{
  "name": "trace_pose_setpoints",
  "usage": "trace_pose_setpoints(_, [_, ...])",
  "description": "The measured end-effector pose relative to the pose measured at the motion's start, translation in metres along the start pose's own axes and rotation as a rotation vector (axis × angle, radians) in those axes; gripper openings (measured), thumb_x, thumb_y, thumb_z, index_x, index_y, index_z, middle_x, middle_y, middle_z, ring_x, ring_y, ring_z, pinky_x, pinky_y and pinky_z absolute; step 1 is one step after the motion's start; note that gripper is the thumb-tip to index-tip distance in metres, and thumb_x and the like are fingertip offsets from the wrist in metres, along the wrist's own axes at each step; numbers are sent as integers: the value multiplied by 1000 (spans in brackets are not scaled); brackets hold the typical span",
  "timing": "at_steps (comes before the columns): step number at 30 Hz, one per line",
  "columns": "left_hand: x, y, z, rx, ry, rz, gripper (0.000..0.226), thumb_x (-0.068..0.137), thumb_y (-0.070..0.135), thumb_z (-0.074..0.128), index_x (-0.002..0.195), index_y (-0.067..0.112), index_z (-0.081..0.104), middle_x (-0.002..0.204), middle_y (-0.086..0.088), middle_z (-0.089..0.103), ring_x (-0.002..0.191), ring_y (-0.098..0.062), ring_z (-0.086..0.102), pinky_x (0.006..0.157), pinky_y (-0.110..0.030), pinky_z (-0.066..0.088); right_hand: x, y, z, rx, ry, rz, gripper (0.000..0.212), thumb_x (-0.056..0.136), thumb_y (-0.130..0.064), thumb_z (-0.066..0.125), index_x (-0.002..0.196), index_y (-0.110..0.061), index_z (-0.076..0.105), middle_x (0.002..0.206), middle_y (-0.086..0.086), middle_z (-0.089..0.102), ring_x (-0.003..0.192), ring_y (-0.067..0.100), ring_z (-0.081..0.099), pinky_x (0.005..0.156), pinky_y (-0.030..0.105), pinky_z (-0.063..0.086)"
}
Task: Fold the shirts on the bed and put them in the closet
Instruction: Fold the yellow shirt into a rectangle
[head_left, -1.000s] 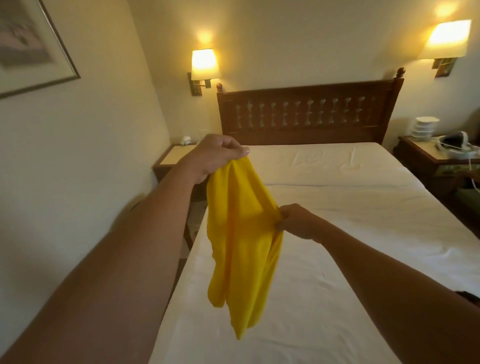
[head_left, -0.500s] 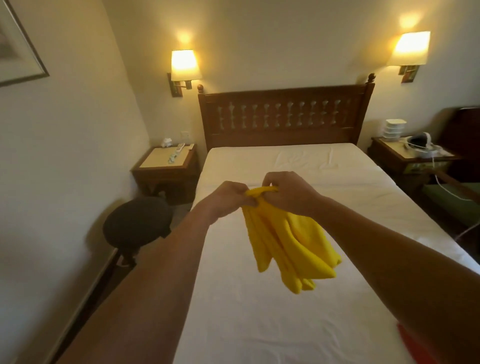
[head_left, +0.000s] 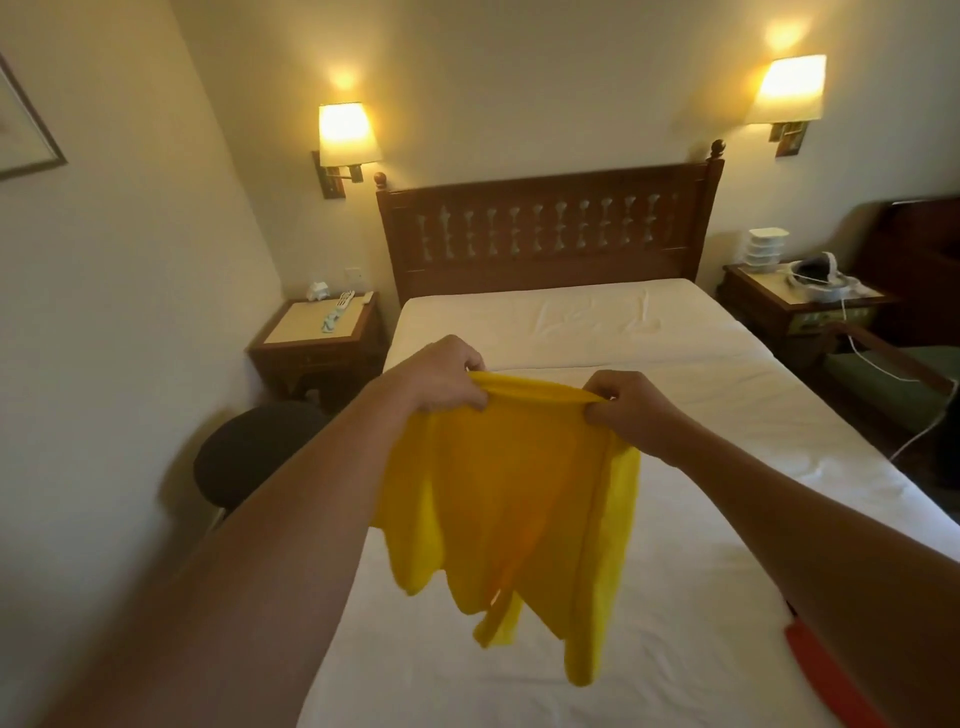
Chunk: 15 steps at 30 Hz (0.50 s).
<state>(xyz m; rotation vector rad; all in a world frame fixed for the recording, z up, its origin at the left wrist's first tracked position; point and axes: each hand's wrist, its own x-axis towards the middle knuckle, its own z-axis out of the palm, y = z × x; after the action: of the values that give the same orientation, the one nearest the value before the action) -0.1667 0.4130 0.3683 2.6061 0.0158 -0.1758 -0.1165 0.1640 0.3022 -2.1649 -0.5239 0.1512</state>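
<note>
Left hand (head_left: 451, 378) pinches one end of the yellow shirt's (head_left: 509, 488) top edge, fingers curled over the rolled hem and thumb underneath. That edge runs taut and nearly level across to the right hand (head_left: 626, 408), which grips the other end in the same curled pinch. Between and below the two hands the shirt hangs free in the air, above the white bed (head_left: 675, 597) and not touching it; its lower part falls in uneven flaps, with one narrow strip dangling near the middle.

To do this step well, judging from how the cloth hangs, both pinches should sit at matching points on the garment so it drops square rather than skewed. The right side hangs lower and looks doubled over, so a light shake or a wider spread of the hands would likely help before lowering it. Laying it flat on the open stretch of sheet straight ahead, bottom edge first, should keep creases out.

Further right, at the frame's lower corner, a sliver of orange-red cloth (head_left: 826, 670) lies on the bed beside the right forearm; whether it is another shirt I cannot tell.
</note>
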Motion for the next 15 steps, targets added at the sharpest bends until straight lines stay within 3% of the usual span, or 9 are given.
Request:
trace_pose_setpoints(3, [-4,-6,-5,89,39,-50,20,83,22,78,92,5,75,84,-9,66,76,-21,57,63,-30,40,1,1,8,-36,-136,1,4,92,-14,68,89,-14,66,92,11,64,85,26,60,71,34,49])
trace_pose_setpoints(7, [-10,-10,-8,-9,87,-44,14,87,17,75,97,11,69,95,-5,62,82,-16,56,63,-27,41,0,-11,13,175,-325,139,22,87,-23,77,97,-5,72,99,14,70,89,28,66,78,38,53])
trace_pose_setpoints(11, [-13,-10,-7,-143,96,-10,10,91,13,71,93,20,64,95,1,58,89,-16,54,65,-27,41,1,-23,18,164,-289,62,21,83,-15,80,73,-10,62,74,6,59,73,21,55,64,32,43])
trace_pose_setpoints(13, [-13,-7,-6,-187,106,11,13,92,11,70,92,23,65,96,0,60,94,-21,56,71,-29,45,3,-31,22,276,-268,49,16,83,-7,77,81,-8,61,83,8,62,80,25,58,68,35,47])
trace_pose_setpoints(15, [-12,-3,-7,-244,79,22,16,93,8,67,95,24,68,101,-2,63,100,-25,58,81,-35,50,5,-39,26,385,-287,39,26,84,-4,75,107,-2,61,109,14,67,100,32,64,83,46,55])
